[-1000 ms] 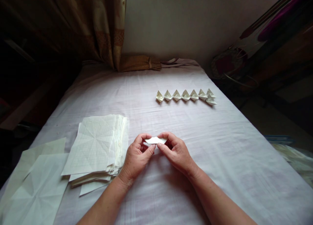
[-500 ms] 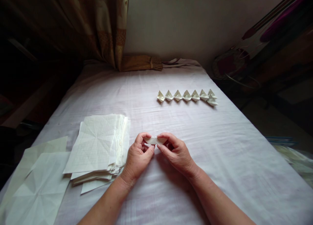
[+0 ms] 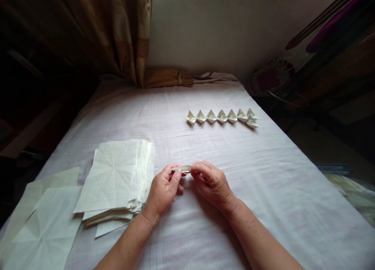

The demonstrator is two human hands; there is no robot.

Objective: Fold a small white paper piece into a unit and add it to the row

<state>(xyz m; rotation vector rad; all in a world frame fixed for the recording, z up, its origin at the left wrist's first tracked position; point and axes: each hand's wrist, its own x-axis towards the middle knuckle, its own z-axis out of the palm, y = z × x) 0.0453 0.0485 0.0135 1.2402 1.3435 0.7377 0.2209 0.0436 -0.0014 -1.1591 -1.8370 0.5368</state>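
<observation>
Between my hands is a small piece of folded white paper (image 3: 184,168), held just above the cloth. My left hand (image 3: 164,190) pinches its left part, thumb on top and fingers beneath. At the paper's right end, the fingers of my right hand (image 3: 212,186) are closed on it, and they hide that end. Farther off, several folded paper boats (image 3: 222,117) stand in a row, with two close together at the right end.
A thick stack of creased paper sheets (image 3: 108,180) lies left of my hands. Two loose creased sheets (image 3: 43,231) lie at the near left. The pale cloth (image 3: 263,192) covers the surface, a brown curtain (image 3: 131,35) hangs behind, and a bag (image 3: 272,76) is beyond the right edge.
The folded paper has tilted, and my left thumb has moved up onto it. My right hand has shifted its grip at the right end. The whole view has moved slightly.
</observation>
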